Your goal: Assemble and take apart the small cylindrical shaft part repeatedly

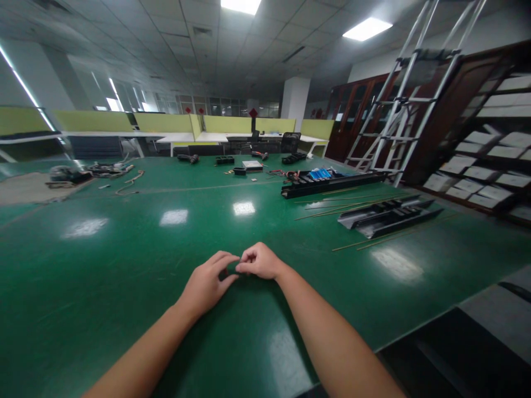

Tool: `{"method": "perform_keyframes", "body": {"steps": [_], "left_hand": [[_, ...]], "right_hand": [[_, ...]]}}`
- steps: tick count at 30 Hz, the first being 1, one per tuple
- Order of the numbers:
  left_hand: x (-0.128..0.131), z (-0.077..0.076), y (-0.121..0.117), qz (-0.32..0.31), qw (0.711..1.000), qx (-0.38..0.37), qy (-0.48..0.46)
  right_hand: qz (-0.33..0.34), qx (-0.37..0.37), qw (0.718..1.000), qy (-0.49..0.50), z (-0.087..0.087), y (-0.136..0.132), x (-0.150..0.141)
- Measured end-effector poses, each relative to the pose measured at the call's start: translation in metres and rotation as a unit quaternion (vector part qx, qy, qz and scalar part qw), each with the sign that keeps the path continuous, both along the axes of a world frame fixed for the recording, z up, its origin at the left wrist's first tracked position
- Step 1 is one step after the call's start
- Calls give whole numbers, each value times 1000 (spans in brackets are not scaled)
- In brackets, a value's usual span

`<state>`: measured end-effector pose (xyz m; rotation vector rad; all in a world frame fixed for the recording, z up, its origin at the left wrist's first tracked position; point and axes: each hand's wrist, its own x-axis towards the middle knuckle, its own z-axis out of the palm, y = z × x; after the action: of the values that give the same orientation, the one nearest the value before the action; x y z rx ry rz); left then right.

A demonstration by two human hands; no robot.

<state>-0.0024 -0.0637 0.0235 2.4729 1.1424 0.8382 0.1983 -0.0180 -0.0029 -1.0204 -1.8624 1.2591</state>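
My left hand (209,283) and my right hand (258,261) meet above the green tabletop (199,342), near the middle of the view. The right fingers are pinched together at the tips. Thumb and forefinger of the left hand curve toward that pinch and nearly touch it. Between the fingertips is a small dark thing (233,270), mostly hidden and too small to name.
To the right lie black metal channels (385,221), thin rods (327,213) and a long black channel (332,185) with a blue packet (320,174). Tools and a small white box (252,165) sit at the back. Tangled cables (108,168) lie far left. A ladder (398,105) stands beyond.
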Motion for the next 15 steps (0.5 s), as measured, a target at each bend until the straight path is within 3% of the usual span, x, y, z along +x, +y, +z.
{"method": "perform_keyframes", "body": {"steps": [5, 10, 12, 15], "left_hand": [[13, 0, 8, -23, 999, 17, -18], [2, 4, 5, -5, 1000, 12, 5], [-18, 12, -2, 48, 999, 11, 3], [-63, 31, -22, 211, 976, 44, -23]], "right_hand": [[18, -42, 999, 12, 6, -3, -3], [34, -51, 998, -4, 9, -4, -3], [27, -43, 999, -7, 10, -3, -2], [16, -34, 999, -4, 10, -2, 1]]}}
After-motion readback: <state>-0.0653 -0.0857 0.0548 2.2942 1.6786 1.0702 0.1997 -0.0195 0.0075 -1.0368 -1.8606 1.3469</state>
